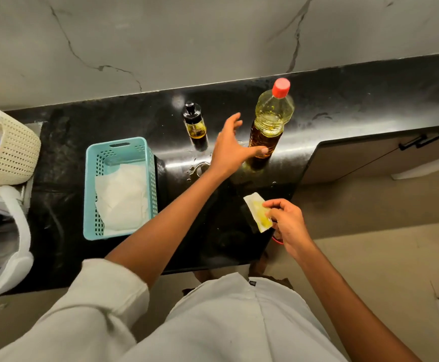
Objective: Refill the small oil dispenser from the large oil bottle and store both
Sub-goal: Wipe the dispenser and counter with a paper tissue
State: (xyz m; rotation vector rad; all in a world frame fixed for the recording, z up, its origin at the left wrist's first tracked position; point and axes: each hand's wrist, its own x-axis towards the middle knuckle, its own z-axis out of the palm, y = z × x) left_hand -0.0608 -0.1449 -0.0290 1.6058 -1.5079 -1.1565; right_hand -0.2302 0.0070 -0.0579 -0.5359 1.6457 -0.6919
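Observation:
The large oil bottle (270,118) stands upright on the black counter (343,111), its red cap on and yellow oil inside. To its left stands the small oil dispenser (195,124), glass with a black top and a little oil in it. My left hand (232,146) is open, fingers spread, between the two; its thumb touches the large bottle's lower side. My right hand (286,220) pinches an oil-stained white paper napkin (258,211) near the counter's front edge.
A turquoise plastic basket (92,184) lined with white paper sits on the counter's left. A cream woven basket (11,150) and a white container (17,231) lie at the far left. Small spilled drops (197,169) glisten by my left wrist. A cabinet door (383,155) is at right.

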